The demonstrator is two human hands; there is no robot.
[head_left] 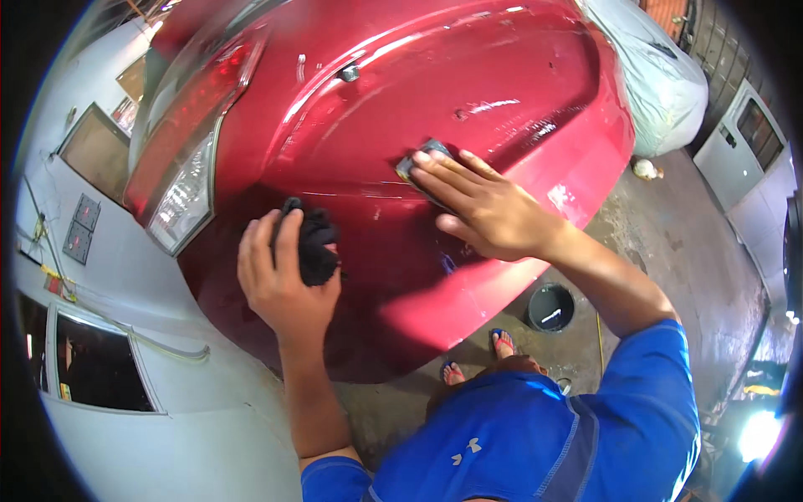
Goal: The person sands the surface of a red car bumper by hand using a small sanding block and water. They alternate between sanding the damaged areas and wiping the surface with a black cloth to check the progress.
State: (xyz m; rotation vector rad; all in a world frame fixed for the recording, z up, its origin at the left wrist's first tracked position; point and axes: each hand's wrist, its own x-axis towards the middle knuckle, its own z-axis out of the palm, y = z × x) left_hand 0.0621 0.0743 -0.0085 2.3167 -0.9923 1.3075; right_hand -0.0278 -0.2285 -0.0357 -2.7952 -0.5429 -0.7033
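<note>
Across the wet red panel point(393, 96), we have both hands spread out. Low on the left, our left hand point(288, 289) has its fingers clamped around a black cloth point(318, 251). Nearer the middle, our right hand point(493, 213) lays its fingers straight, slightly apart, over a grey pad point(432, 148) on the panel. Below, a bucket point(552, 291) stands on the floor point(661, 243).
</note>
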